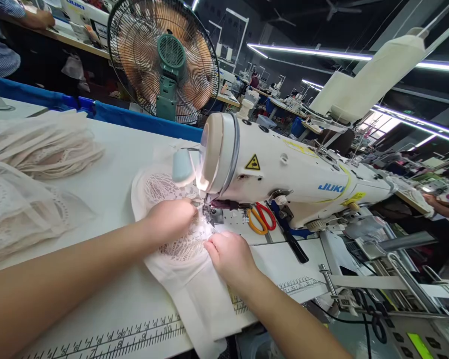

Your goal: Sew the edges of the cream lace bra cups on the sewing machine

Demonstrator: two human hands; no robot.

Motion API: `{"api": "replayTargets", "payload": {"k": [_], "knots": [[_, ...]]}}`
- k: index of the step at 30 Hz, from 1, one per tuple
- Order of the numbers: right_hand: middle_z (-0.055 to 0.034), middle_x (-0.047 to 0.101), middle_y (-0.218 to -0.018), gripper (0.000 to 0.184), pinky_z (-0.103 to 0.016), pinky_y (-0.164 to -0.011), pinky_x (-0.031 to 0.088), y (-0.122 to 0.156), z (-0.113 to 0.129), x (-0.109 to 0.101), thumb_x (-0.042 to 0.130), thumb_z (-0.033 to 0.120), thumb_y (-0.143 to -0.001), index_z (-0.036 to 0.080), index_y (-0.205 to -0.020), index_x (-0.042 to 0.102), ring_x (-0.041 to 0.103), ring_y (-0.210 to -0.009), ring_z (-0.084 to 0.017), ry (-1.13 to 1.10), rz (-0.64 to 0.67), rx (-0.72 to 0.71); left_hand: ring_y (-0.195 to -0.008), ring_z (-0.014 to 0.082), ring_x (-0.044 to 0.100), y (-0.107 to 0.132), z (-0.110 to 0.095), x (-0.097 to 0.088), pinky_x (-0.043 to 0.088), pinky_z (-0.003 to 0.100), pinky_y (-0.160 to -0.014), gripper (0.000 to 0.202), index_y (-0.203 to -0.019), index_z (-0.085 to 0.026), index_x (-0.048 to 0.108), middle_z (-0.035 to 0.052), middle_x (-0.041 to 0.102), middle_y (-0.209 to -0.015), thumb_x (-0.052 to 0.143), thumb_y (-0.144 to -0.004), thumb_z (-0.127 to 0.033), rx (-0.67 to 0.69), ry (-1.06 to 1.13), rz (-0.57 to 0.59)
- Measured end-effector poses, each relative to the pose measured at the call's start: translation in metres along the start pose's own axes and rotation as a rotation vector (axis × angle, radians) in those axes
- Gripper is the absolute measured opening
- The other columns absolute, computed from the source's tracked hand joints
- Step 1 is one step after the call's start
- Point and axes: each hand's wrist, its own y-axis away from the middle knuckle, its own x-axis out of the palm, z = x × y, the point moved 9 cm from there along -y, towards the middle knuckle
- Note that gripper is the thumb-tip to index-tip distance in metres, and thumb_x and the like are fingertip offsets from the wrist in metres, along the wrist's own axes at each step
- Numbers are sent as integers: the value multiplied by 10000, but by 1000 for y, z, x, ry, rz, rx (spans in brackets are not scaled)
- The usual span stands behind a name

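Note:
A white lace garment piece (187, 279), with a rounded lace part and a long plain panel, lies under the needle area of a white JUKI sewing machine (277, 164). Bent over the lace just left of the presser foot (211, 214), my left hand (172, 222) is closed on the fabric; its fingertips are partly hidden. My right hand (232, 257) pinches the edge of the same piece in front of the foot. The panel hangs over the table's front edge.
Piles of cream lace pieces (41, 149) lie at left. Orange-handled scissors (257, 222) and red-handled scissors (266, 215) rest beneath the machine arm, near a black-handled tool (297, 248). A large fan (164, 60) stands behind the table. Other people work in the background.

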Motion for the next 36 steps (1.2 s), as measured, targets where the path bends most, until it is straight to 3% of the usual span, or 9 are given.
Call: {"api": "replayTargets", "payload": {"k": [4,7,10,13,16,19,22,26,36], "knots": [[-21,551,-637,202,-282,-494,234,10,2,-5,553,229,-888,192,-704,628,435,-548,-149,46,17,-34,-828,286,662,18,1,-2,507,397,-672,361,-912,-109,709,186,634,-1109,353,-892,-165,33,-66,-3],[-20,544,-652,136,-279,-492,229,22,6,-10,542,209,-877,199,-794,649,445,-570,-157,76,39,-106,-1126,388,578,42,-2,0,472,550,-917,520,-1028,-104,708,234,552,-1348,385,-920,-497,153,-127,-126],[-30,564,-697,185,-277,-487,237,30,6,-9,539,149,-841,203,-960,669,490,-624,-175,73,98,-139,-1321,485,402,61,3,12,298,733,-1026,841,-1251,-102,641,252,409,-1501,436,-778,-767,215,-194,-211],[-46,605,-742,320,-281,-484,239,31,4,-5,556,110,-793,203,-1078,668,528,-659,-187,76,181,-122,-1395,491,300,63,15,27,220,790,-1027,881,-1365,-140,563,232,340,-1545,470,-755,-770,142,-206,-138],[-59,644,-772,324,-289,-495,234,27,4,-2,566,125,-798,210,-1093,670,565,-696,-197,78,241,-106,-1421,503,238,59,23,31,233,824,-983,905,-1444,-170,472,225,277,-1574,490,-758,-758,60,-178,-31],[-70,675,-829,291,-297,-504,230,22,4,0,547,140,-832,214,-1087,664,605,-743,-209,84,312,-85,-1439,499,199,54,26,24,293,794,-984,886,-1492,-200,392,196,218,-1603,540,-776,-700,12,-141,37],[-69,684,-862,284,-293,-488,222,18,3,1,513,160,-863,216,-1108,644,627,-738,-208,82,401,-46,-1465,446,179,47,30,15,320,683,-1068,878,-1508,-217,358,171,186,-1619,578,-781,-658,1,-110,52],[-46,674,-809,258,-292,-476,219,13,4,-1,469,146,-862,206,-1054,632,643,-716,-207,76,420,-47,-1477,409,173,38,43,20,296,562,-1142,983,-1515,-202,345,171,156,-1627,587,-713,-716,-48,-89,133],[-77,698,-886,298,-282,-517,317,13,4,0,445,152,-905,188,-1151,610,666,-784,-210,47,390,-32,-1410,455,314,33,45,19,361,562,-1104,917,-1497,-163,367,175,268,-1593,584,-736,-626,-24,-59,51]]}}
